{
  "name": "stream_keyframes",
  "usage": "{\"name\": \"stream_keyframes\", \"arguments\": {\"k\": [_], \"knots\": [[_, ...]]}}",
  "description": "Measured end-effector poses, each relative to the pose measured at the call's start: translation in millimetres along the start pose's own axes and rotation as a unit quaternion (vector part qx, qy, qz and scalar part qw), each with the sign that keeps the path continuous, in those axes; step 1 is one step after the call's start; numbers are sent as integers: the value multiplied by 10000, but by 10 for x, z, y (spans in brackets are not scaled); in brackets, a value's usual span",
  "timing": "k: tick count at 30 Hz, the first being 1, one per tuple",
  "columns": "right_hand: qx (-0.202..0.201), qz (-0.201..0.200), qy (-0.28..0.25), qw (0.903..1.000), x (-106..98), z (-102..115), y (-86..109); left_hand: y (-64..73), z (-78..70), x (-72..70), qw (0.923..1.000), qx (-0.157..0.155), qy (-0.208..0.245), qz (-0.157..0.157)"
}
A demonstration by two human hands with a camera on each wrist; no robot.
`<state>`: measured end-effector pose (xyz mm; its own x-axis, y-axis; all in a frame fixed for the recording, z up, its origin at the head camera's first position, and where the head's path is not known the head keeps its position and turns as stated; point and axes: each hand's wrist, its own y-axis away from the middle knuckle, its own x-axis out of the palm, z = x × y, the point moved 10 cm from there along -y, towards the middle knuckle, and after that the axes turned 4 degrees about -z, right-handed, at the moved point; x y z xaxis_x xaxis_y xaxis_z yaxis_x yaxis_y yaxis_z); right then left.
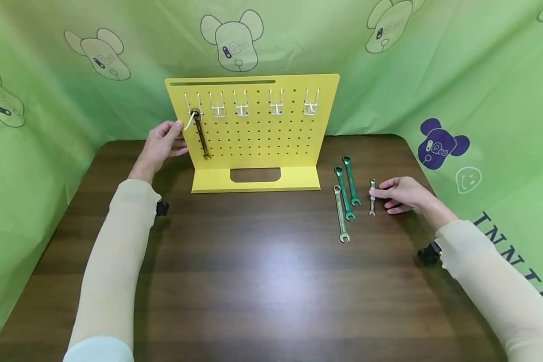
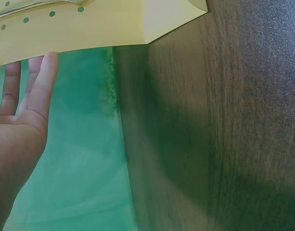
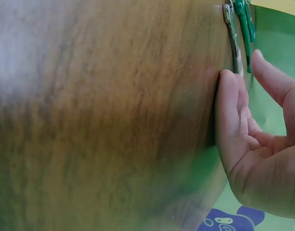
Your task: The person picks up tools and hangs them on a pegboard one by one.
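My left hand [image 1: 159, 147] holds the left edge of a yellow pegboard [image 1: 262, 151], thumb at the front and fingers behind. A dark combination wrench [image 1: 201, 133] hangs from the board's leftmost hook. My right hand [image 1: 404, 193] is at a small silver combination wrench [image 1: 372, 206] on the table, a fingertip over its shaft. In the right wrist view the thumb [image 3: 275, 79] stands apart from the fingers. Left of that wrench lie two green combination wrenches [image 1: 350, 181] [image 1: 344, 193] and a paler green one [image 1: 341, 213].
White wire hooks [image 1: 242, 109] run along the board's upper part. The board stands on its yellow base near the back of the brown wooden table [image 1: 235, 271]. A green printed cloth [image 1: 371, 100] hangs behind and at both sides.
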<state>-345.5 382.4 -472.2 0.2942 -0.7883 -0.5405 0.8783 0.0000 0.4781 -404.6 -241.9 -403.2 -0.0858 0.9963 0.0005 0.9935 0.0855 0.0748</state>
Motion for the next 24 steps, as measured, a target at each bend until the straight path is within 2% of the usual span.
{"name": "stream_keyframes", "arguments": {"k": [8, 14, 19, 24], "knots": [[38, 7, 238, 9997, 58, 25, -17, 26, -2, 2, 10000, 22, -44, 19], [15, -11, 154, 9999, 21, 33, -16, 23, -19, 26, 10000, 65, -16, 3], [104, 105, 33, 9999, 54, 7, 4, 40, 8, 37, 9999, -31, -127, 37], [49, 174, -55, 9998, 70, 42, 33, 35, 8, 29, 9998, 23, -191, 14]]}}
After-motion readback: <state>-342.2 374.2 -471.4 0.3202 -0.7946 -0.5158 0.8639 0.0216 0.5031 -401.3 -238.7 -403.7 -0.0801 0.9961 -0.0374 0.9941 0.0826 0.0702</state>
